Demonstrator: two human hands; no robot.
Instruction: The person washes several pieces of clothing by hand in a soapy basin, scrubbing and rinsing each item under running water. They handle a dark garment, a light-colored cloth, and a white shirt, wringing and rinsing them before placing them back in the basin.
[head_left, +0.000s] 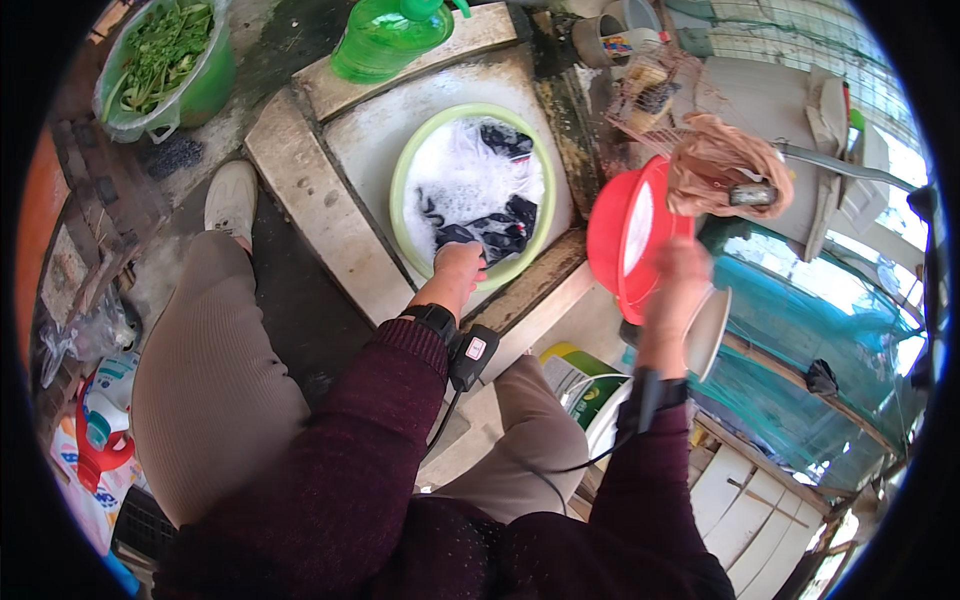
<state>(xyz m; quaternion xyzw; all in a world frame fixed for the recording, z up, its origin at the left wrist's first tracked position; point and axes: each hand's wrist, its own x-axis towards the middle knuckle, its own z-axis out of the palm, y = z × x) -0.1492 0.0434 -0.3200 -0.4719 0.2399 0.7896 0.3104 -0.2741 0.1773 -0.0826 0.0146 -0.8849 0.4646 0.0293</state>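
A pale green round basin stands in a shallow concrete sink, full of white suds and wet dark cloth with some white fabric. My left hand reaches over the basin's near rim and grips a bunch of the dark cloth. To the right, my right hand is blurred, raised in front of a red plastic basin with something white inside; whether it holds anything is not clear. A crumpled tan plastic bag hangs just above that hand.
A green plastic jug rests on the sink's far edge. Leafy greens fill a bag-lined green bucket at upper left. A green-and-white bucket stands by my right knee. Detergent bottles lie at far left; a wire basket hangs upper right.
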